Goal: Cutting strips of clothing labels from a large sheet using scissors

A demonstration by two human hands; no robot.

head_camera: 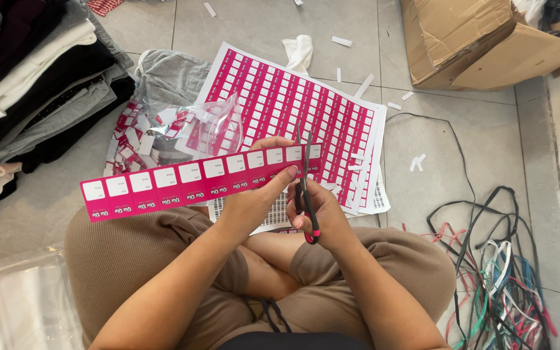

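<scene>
Crossed legs in tan trousers (pixel 131 259) fill the near edge of the view, with the person seated on the tiled floor (pixel 260 26). Just above the knees, the left hand (pixel 254 194) pinches a long pink strip of labels (pixel 183 181) between thumb and fingers, holding it level so that it stretches out to the left. The right hand (pixel 325 214) is closed through the handles of a pair of scissors (pixel 306 188), whose blades point away from the person and stand parted around the right end of the strip. Beyond the hands, a stack of uncut pink label sheets (pixel 293 104) lies flat on the floor, and to its left a clear plastic bag of cut labels (pixel 163 129) rests on a grey garment (pixel 170 74). A pile of folded clothes (pixel 34 71) in black, grey and cream sits at the far left. A torn cardboard box (pixel 481 39) stands at the far right. Near the right knee, a tangle of coloured cords and straps (pixel 494 272) spreads over the tiles. Small white paper offcuts (pixel 417 162) lie scattered about the floor, and a clear plastic sheet (pixel 14 304) lies at the near left.
</scene>
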